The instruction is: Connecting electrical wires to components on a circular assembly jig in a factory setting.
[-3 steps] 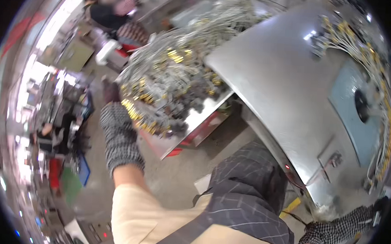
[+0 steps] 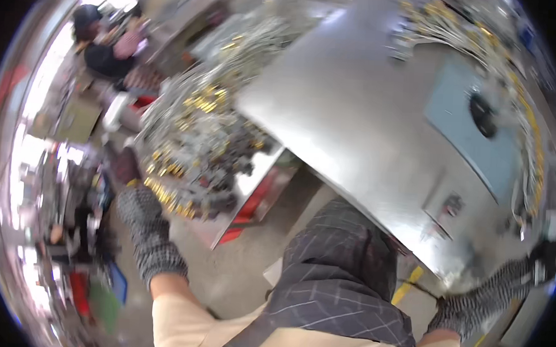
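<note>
My left hand [image 2: 125,165], in a dark reddish glove below a grey checked sleeve cover, is at the left edge of a big heap of pale wire harnesses [image 2: 199,119]. Its fingers look apart, with nothing seen between them, though they are blurred. The heap has many yellow and dark grey connectors and lies on a light-topped table [image 2: 256,175]. At the far right rim, my right hand [image 2: 545,260] wears a dark glove. A small pale piece [image 2: 538,274] shows against that hand; whether it is held is unclear, since the fingers are smeared.
A shiny metal worktable [image 2: 350,108] fills the right side, bearing a light blue board [image 2: 463,114] with a black round part [image 2: 482,115]. More wires with yellow ends [image 2: 534,149] curve along its far side. A seated person [image 2: 111,58] works at the upper left.
The view has turned, so the table and harness heap sit further left in the picture. My left hand's fingers show wider apart. My right hand appears higher in the picture, the pale piece still against it.
</note>
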Demonstrator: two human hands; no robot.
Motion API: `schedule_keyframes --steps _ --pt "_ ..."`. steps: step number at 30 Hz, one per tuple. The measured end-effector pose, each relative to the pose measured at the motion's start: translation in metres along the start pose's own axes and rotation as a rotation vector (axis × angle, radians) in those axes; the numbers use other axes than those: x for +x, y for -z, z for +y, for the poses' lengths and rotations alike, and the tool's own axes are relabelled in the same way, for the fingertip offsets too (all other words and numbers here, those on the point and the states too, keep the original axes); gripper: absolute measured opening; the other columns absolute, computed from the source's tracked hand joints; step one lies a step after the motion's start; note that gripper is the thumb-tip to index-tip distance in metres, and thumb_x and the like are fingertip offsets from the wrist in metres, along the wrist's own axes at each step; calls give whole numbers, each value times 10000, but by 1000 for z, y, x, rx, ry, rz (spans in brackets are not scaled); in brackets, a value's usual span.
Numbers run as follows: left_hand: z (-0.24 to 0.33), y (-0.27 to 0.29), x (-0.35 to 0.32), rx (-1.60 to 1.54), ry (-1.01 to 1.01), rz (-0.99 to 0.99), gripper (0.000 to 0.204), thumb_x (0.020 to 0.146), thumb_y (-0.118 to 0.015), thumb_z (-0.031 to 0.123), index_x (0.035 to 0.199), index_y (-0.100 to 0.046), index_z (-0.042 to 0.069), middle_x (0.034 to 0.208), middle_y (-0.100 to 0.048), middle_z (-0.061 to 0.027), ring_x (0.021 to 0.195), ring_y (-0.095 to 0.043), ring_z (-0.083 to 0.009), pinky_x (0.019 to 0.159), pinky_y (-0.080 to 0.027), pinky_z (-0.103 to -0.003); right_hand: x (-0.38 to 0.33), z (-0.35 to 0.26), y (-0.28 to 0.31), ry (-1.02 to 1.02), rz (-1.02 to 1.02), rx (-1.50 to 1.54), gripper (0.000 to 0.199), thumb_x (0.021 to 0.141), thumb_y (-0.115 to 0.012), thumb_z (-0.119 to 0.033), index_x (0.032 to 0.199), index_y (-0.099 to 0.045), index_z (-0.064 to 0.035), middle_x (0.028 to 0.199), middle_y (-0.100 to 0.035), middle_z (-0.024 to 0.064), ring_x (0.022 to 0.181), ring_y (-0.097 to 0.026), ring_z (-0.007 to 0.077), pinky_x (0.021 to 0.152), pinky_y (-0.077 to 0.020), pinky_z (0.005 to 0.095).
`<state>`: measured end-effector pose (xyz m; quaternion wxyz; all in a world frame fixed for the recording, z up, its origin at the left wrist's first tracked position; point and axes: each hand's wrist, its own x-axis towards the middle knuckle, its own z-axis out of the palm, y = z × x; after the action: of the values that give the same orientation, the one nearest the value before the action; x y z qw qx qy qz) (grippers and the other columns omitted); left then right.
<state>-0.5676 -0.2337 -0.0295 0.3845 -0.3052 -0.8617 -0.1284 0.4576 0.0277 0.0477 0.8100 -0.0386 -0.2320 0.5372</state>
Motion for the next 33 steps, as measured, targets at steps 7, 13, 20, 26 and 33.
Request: schedule_keyframes --steps 7,13,20,26,33 --pt "412 125 20 -1135 -771 -27 476 784 -740 83 1234 -598 17 1114 -665 -149 1071 -634 -304 938 -496 -377 -42 54 -12 -120 -101 -53 459 993 -497 -329 1337 -466 -26 821 -534 5 536 -497 128 508 -458 318" --pt "708 162 -1 -966 -1272 -84 653 746 -810 272 1310 -551 69 1265 -601 -181 1203 -552 -377 999 -457 -480 -70 104 -36 -195 -319 113 549 1032 -473 -237 1530 -265 -134 905 -415 33 569 -436 70 494 -394 262" --pt "832 103 -21 -1453 -1371 -251 387 852 -728 266 1196 -644 109 1019 -710 -169 941 -691 -310 792 -553 -391 -67 113 -54 -58 -199 90 584 1031 -475 -200 1537 -195 -115 882 -436 40 433 -386 17 373 -354 211" --pt "734 166 -33 -996 -1439 -317 281 840 -686 230 1098 -656 124 883 -708 -177 829 -689 -383 716 -547 -452 -72 108 -44 -120 -96 57 601 1014 -491 -252 1539 -205 -186 917 -508 69 485 -470 108 440 -446 314" --pt "747 225 -60 -782 -1233 -622 366 822 -671 313 1108 -630 87 983 -695 -225 936 -665 -423 828 -526 -491 -68 113 -47 -170 -120 87 556 1008 -496 -265 1508 -272 -172 904 -510 48 535 -474 107 453 -440 318"
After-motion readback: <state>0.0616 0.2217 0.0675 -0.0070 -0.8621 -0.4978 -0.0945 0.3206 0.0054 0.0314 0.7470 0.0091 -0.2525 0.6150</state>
